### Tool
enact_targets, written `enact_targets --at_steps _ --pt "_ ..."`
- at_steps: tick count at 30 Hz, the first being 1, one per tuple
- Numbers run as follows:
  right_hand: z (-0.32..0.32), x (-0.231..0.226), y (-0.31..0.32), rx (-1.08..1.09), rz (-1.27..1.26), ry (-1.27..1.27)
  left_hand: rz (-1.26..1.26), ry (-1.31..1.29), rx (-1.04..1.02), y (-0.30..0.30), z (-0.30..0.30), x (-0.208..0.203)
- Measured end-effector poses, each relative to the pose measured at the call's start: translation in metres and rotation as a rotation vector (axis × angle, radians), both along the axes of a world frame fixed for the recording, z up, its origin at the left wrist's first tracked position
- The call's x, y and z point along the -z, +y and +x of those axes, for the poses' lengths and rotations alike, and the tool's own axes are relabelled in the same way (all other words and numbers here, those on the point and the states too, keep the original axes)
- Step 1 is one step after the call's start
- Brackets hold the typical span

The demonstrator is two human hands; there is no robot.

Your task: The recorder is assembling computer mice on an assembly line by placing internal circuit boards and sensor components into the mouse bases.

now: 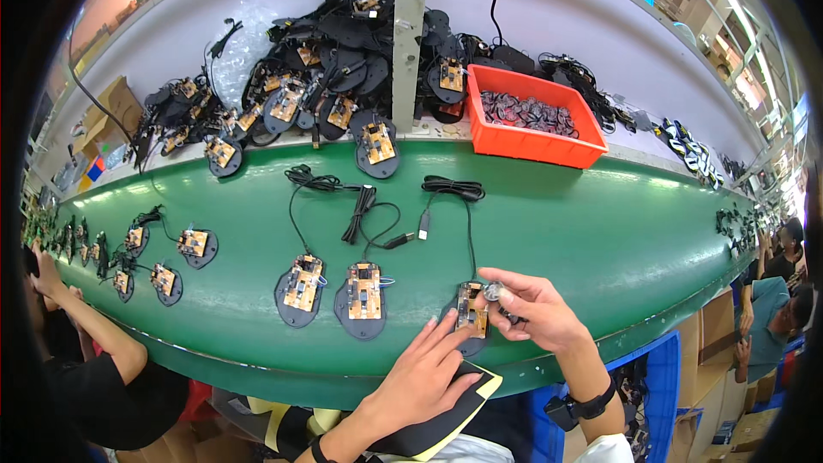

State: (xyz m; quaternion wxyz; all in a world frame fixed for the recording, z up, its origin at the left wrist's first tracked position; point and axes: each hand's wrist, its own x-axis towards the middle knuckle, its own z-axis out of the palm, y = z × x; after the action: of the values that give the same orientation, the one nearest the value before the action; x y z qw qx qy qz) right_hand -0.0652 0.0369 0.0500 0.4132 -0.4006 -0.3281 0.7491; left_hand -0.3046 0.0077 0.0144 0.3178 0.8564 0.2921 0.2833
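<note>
My right hand pinches a small, clear, round wheel-like part between thumb and forefinger. More dark small pieces show under its curled fingers. Just below is a computer mouse base, black, with a tan circuit board and a black cable running away from me. My left hand lies with fingers stretched out, its fingertips touching the near part of that board. Two more mouse bases, a middle one and a left one, lie to the left with coiled cables.
A red bin of small clear-and-dark round parts stands beyond my hands. Heaped mouse bases fill the shelf behind a grey post. More bases lie left on the green belt, near another person's arm. A blue crate is at lower right.
</note>
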Motion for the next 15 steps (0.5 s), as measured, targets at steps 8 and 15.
enact_targets --at_steps 8,15 --pt "0.003 0.048 0.016 0.061 0.502 -0.663 0.081 0.038 -0.060 0.015 0.005 0.026" --pt "0.002 0.057 0.037 0.206 0.155 -0.444 0.126 0.111 -0.091 0.029 0.009 0.052"
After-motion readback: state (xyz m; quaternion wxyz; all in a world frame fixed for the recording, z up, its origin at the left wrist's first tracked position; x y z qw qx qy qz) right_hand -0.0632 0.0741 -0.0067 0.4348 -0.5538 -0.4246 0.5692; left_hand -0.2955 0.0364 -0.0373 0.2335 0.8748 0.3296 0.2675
